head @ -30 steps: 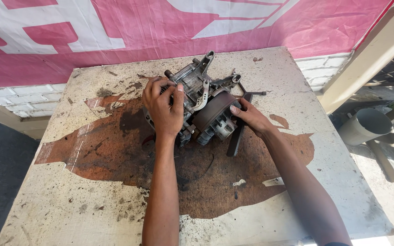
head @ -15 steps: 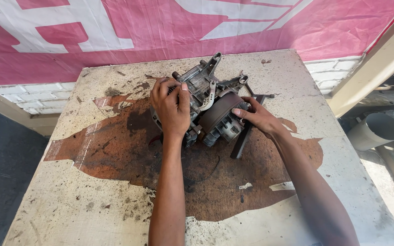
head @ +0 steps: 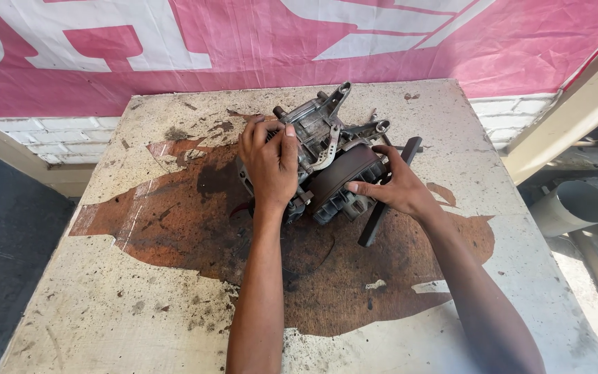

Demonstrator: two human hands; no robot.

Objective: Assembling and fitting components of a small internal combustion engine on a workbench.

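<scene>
A grey metal engine part [head: 323,149] with a dark round drum lies at the far middle of a stained worktable [head: 140,305]. My left hand [head: 269,163] lies on top of its left side, fingers curled over the casing. My right hand [head: 392,187] grips the drum's right edge, thumb against its front. A dark flat bar [head: 389,197] lies on the table under my right hand, angled from near left to far right.
A pink and white banner [head: 243,48] hangs over a white brick wall behind the table. A grey pipe [head: 569,208] and wooden beams lie to the right of the table. Dark floor drops off at the left. A large rust-brown stain covers the table's middle.
The view has shifted slightly, so the table sits a little lower in the frame. Both hands stay on the engine part with nearly the same grip.
</scene>
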